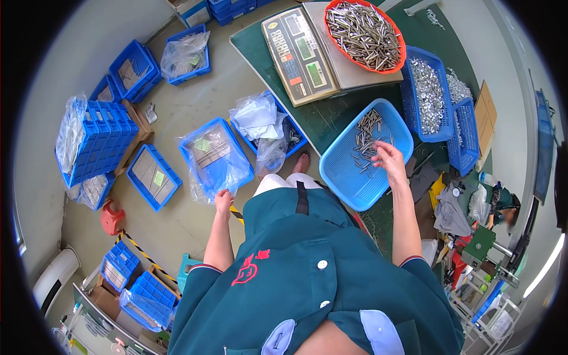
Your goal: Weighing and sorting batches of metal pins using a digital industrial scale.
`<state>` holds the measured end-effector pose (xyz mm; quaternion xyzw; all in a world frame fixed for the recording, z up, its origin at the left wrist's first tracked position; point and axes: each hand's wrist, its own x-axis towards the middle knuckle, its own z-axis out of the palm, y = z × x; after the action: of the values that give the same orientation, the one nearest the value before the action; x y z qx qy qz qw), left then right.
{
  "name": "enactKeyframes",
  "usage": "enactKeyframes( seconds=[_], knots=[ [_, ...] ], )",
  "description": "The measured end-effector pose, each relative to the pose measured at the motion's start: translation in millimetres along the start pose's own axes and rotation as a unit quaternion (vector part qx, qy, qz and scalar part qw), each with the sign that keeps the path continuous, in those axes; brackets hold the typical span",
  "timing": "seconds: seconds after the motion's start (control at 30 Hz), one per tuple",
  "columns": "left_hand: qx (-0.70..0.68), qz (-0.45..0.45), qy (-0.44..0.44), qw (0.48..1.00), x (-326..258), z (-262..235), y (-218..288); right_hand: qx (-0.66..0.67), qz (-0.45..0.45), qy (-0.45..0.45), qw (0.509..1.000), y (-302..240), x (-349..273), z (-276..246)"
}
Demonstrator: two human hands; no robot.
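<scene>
My right hand (389,161) is over the right side of a light blue plastic basket (337,177), its fingers curled together in a pinch beside loose metal pins (368,127). Whatever lies between those fingertips is too small to make out. Down at my left side, my left hand (223,200) is loosely closed, next to the clear plastic liner of a blue crate (231,168); its palm is hidden. Beyond the basket, an orange-red bowl (404,50) heaped with similar metal pins (364,35) rests on a counting scale (302,56).
The basket and scale stand on a green-topped table (319,115). Right of them are blue baskets of small metal parts (427,89). Blue crates (155,177) with rods and plastic bags stand on the floor at left, near a red stool (112,218). Another person (504,201) is at far right.
</scene>
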<state>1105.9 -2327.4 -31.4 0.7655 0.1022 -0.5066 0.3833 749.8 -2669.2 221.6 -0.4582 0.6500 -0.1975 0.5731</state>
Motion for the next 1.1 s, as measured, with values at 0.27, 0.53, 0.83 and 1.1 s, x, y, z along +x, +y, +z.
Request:
enactKeyframes(
  seconds=[0.27, 0.53, 0.83, 1.1],
  knots=[
    [-0.020, -0.015, 0.012, 1.000, -13, -1, -25, -0.091, -0.119, 0.226, 0.962, 58, -12, -25],
    [-0.023, -0.070, 0.032, 0.997, -26, -5, -49, -0.142, -0.084, 0.272, 0.948, 118, -38, -52],
    [-0.010, -0.029, 0.004, 1.000, -15, -7, -17, 0.043, 0.069, 0.131, 0.988, 99, -52, -27],
    [0.006, -0.030, -0.009, 1.000, -21, -15, -9, 0.133, 0.058, 0.135, 0.980, 95, -52, 12]
  ],
)
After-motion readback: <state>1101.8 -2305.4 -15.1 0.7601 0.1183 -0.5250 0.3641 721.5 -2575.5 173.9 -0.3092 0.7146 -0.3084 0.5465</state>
